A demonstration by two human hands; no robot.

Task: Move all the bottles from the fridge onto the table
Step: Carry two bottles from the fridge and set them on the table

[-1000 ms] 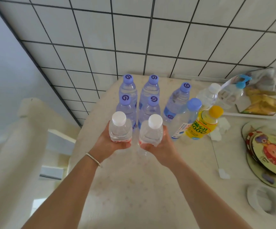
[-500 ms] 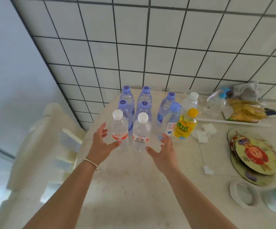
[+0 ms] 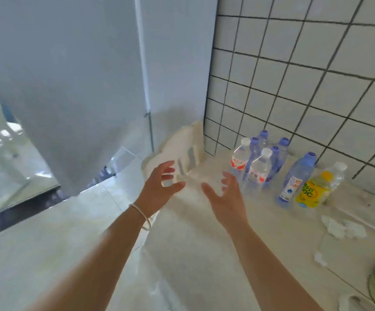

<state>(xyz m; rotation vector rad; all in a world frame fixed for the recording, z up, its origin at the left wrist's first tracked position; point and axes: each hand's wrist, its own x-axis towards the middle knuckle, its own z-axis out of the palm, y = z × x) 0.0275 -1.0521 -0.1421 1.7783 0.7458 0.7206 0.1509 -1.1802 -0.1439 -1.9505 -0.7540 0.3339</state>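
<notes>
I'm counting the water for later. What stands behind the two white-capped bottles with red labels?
Behind the two white-capped bottles, four bottles with purple caps show, near the tiled wall. Their lower parts are covered, so anything shorter back there cannot be seen.

White-capped clear bottles (image 3: 259, 173) with red labels, blue-capped bottles (image 3: 278, 158), a yellow-labelled bottle (image 3: 311, 193); white wall tiles (image 3: 316, 75), dark grout.

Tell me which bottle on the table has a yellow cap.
The yellow drink bottle, at the right end of the group. It alone has a yellow cap and label; the others are clear with blue or white caps.
</notes>
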